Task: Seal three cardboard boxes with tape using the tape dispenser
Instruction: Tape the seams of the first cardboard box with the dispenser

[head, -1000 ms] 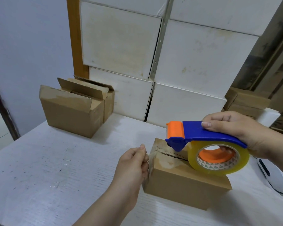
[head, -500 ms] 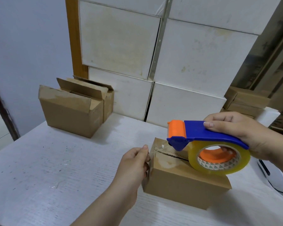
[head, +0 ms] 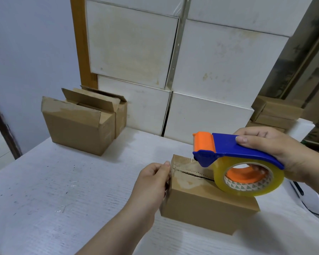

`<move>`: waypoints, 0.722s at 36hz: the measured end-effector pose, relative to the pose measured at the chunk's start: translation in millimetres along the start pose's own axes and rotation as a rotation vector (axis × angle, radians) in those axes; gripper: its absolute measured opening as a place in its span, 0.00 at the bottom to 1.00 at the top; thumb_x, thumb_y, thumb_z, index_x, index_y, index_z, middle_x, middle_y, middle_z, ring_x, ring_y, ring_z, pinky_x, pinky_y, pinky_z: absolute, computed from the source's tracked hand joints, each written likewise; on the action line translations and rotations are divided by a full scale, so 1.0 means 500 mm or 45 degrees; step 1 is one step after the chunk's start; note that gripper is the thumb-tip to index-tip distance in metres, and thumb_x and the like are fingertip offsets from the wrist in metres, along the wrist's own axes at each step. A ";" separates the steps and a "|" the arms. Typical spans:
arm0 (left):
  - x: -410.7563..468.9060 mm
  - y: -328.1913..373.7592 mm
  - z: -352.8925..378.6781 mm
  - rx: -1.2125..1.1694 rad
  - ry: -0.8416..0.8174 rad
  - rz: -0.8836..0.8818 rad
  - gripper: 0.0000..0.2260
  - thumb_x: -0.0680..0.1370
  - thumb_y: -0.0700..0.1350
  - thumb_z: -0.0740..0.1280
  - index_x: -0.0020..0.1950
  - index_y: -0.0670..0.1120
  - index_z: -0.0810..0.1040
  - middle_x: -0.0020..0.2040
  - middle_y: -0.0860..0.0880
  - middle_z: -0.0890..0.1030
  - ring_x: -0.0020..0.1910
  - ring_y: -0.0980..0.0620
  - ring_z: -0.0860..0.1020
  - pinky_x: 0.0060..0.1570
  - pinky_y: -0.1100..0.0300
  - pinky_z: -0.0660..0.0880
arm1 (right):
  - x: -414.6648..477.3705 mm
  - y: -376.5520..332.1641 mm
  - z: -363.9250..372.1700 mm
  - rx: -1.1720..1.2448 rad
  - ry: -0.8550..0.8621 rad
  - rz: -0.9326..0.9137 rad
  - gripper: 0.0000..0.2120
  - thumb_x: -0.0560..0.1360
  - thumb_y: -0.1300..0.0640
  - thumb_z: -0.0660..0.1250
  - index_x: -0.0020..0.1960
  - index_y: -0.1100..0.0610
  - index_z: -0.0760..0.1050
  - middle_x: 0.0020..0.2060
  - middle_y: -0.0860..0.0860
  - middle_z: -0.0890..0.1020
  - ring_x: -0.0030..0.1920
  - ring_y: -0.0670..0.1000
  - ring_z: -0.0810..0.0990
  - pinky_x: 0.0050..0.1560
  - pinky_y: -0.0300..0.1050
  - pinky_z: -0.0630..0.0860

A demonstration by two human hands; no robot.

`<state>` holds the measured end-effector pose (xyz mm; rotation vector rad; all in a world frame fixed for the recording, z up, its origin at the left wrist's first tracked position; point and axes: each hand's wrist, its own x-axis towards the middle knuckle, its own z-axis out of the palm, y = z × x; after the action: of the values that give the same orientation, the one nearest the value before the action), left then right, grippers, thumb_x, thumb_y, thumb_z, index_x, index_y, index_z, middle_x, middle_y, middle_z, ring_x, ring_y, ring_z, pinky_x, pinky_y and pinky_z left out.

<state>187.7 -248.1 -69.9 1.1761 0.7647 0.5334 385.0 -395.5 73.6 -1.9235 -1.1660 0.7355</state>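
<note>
A small brown cardboard box (head: 201, 203) lies on the white table (head: 63, 190), its top flaps closed with a dark seam showing. My left hand (head: 153, 179) presses against the box's left end, thumb and fingers pinched at the top edge. My right hand (head: 276, 150) grips the blue and orange tape dispenser (head: 228, 153), whose clear tape roll (head: 247, 177) rests on the box top. Clear tape seems to run from the dispenser toward the left end. Two more brown boxes (head: 77, 126) with raised flaps stand at the back left.
Large white cartons (head: 210, 70) are stacked against the wall behind the table. More brown boxes (head: 276, 113) sit at the far right. A white object (head: 309, 199) lies on the table's right edge. An orange wooden post (head: 79, 43) rises at the back left.
My left hand has slid closer to the box's left end, fingertips now at its top edge. The dispenser has barely shifted.
</note>
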 end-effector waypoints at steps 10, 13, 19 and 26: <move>0.000 0.000 0.002 0.003 0.000 0.022 0.16 0.84 0.53 0.64 0.40 0.47 0.77 0.29 0.56 0.74 0.28 0.56 0.70 0.35 0.60 0.67 | -0.002 0.005 -0.004 0.020 -0.006 0.012 0.40 0.48 0.24 0.78 0.46 0.54 0.86 0.45 0.59 0.88 0.41 0.56 0.87 0.40 0.45 0.83; 0.002 -0.002 0.003 -0.001 -0.009 0.032 0.15 0.84 0.53 0.64 0.41 0.46 0.77 0.30 0.55 0.74 0.29 0.56 0.70 0.36 0.59 0.68 | -0.004 0.005 -0.005 0.025 -0.008 0.009 0.40 0.48 0.24 0.78 0.46 0.54 0.86 0.45 0.59 0.88 0.41 0.56 0.87 0.39 0.44 0.84; 0.003 -0.009 0.001 -0.008 -0.023 0.048 0.16 0.84 0.55 0.65 0.44 0.45 0.79 0.31 0.54 0.76 0.31 0.55 0.72 0.40 0.55 0.70 | -0.003 0.005 -0.004 0.025 -0.003 0.009 0.40 0.47 0.24 0.78 0.46 0.54 0.86 0.45 0.59 0.88 0.41 0.56 0.87 0.38 0.44 0.84; -0.002 -0.015 0.005 -0.062 0.006 0.075 0.17 0.83 0.55 0.67 0.38 0.47 0.78 0.30 0.54 0.76 0.30 0.55 0.72 0.40 0.55 0.72 | -0.002 0.005 -0.003 0.018 -0.001 0.014 0.40 0.47 0.24 0.78 0.45 0.54 0.86 0.45 0.59 0.88 0.40 0.56 0.87 0.39 0.44 0.83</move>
<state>188.9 -252.6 -76.1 1.1551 0.7191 0.6006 386.8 -397.4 72.5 -1.9192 -1.1486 0.7490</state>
